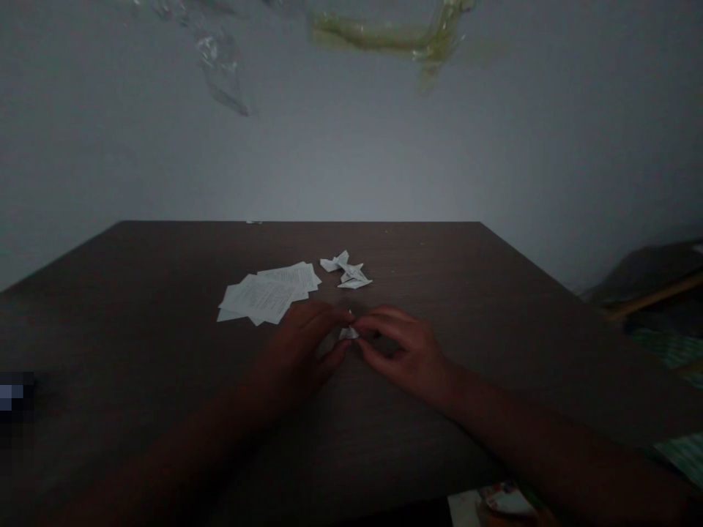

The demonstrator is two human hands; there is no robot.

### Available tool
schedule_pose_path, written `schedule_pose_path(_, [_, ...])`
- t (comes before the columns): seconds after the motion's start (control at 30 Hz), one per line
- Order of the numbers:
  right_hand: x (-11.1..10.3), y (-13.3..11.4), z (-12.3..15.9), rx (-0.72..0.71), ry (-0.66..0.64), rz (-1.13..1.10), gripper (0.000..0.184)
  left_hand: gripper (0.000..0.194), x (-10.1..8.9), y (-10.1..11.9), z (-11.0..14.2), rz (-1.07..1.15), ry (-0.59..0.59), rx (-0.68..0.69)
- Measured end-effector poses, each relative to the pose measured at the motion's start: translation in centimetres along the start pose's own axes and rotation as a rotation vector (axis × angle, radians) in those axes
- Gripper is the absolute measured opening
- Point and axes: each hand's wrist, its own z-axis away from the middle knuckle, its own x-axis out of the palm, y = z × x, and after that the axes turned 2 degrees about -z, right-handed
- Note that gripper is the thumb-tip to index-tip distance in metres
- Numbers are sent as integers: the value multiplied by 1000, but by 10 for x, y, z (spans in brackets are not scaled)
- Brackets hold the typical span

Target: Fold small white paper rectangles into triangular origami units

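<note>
A small white folded paper piece (348,333) sits between my two hands on the dark wooden table (165,263). My left hand (302,344) pinches it from the left, fingers closed on its edge. My right hand (400,348) pinches it from the right with curled fingers. Most of the paper is hidden by my fingertips. Just beyond my left hand lies a loose stack of printed paper squares (269,294). A few small folded paper shapes (347,271) lie behind my hands.
A pale wall (351,161) rises behind the table's far edge. Clear plastic (225,69) and a yellowish strip (384,36) hang at the top. Colourful printed items (494,505) lie below the near edge; patterned fabric (670,351) is on the right.
</note>
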Motion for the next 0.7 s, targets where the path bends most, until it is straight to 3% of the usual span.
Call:
schedule_pose_path(0.17, [1, 2, -1, 62, -44, -38, 20, 24, 0, -3, 2, 32, 5, -57])
schedule_pose_path(0.43, [4, 4, 2, 24, 29, 51, 20, 18, 0, 0, -1, 107, 8, -186])
schedule_pose_path(0.7, [5, 3, 2, -56, 54, 60, 22, 13, -5, 4, -11, 377, -113, -363])
